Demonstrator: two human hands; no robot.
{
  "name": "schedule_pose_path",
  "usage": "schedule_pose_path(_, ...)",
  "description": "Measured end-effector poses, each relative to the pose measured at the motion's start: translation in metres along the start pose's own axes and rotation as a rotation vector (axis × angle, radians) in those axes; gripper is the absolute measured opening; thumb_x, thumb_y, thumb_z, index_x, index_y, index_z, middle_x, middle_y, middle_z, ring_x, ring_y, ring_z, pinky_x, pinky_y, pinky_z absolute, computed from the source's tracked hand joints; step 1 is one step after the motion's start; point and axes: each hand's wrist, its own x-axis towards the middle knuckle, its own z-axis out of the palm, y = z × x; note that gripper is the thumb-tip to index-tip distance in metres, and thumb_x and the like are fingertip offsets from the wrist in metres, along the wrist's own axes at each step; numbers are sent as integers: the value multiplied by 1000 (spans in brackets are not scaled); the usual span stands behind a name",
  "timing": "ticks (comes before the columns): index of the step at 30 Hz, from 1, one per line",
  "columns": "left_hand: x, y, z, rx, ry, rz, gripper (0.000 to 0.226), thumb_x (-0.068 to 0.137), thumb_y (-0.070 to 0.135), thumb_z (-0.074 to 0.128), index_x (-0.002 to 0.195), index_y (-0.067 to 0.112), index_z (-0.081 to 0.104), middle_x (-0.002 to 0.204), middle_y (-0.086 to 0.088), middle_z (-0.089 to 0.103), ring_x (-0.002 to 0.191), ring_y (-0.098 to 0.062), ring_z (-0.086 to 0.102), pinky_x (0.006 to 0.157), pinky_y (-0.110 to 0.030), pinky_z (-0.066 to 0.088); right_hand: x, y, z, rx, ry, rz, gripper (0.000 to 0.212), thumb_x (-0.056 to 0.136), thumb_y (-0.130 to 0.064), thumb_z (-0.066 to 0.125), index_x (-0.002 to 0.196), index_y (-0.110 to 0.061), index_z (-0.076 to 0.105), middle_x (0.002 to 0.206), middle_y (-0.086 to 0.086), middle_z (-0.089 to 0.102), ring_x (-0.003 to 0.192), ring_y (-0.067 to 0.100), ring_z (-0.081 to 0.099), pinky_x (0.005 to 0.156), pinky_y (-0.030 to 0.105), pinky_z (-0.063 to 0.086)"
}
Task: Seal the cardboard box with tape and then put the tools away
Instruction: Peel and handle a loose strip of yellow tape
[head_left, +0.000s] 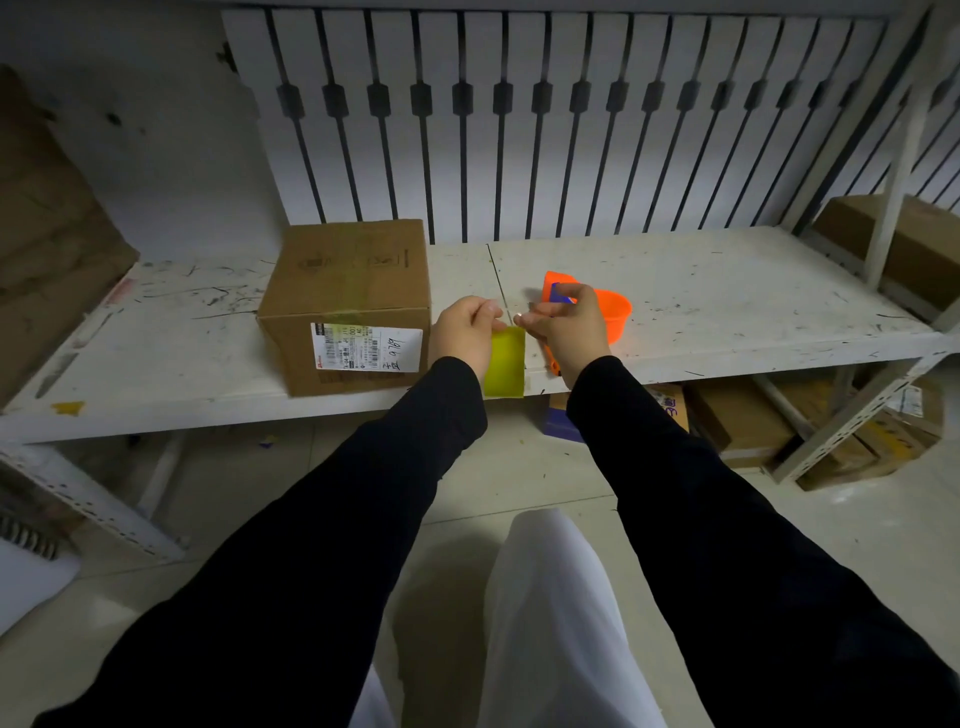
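Observation:
A brown cardboard box (349, 304) with a white label stands on the white shelf (727, 306), a strip of yellowish tape running over its top and front. To its right, my right hand (571, 327) grips an orange tape dispenser (613, 312). My left hand (465, 332) pinches the top of a loose yellow tape strip (505, 364) that hangs down between my two hands, just right of the box. Both hands hover over the shelf's front edge.
White slatted panels back the shelf. More cardboard boxes sit at the far right (904, 244), under the shelf (743, 421) and at the left edge (47, 249). A metal upright (898, 156) stands at the right. The shelf surface right of the dispenser is bare.

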Motion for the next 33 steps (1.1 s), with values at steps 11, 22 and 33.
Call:
schedule_pose_path(11, -4, -1, -4, 59, 92, 115, 27, 96, 19, 46, 104, 5, 67, 113, -14, 66, 105, -26, 59, 83, -25, 40, -1, -2, 3, -132, -26, -82, 3, 87, -10, 61, 85, -11, 63, 75, 0, 61, 76, 17, 56, 75, 31, 50)
schedule_pose_path(22, -9, 10, -3, -55, 129, 48, 27, 96, 16, 48, 112, 4, 66, 108, -14, 70, 99, -24, 61, 85, -23, 42, -9, -8, 5, -23, 28, -151, 21, 84, -4, 62, 95, -19, 51, 71, -3, 62, 68, 8, 58, 60, 25, 45)
schedule_pose_path(33, -14, 15, -5, -68, 137, 34, 26, 91, 16, 57, 114, 7, 66, 115, -9, 70, 107, -20, 63, 88, -22, 43, -8, -4, 2, 47, 29, -185, 38, 83, 8, 56, 66, -21, 39, 65, 1, 49, 71, 17, 59, 62, 21, 41)
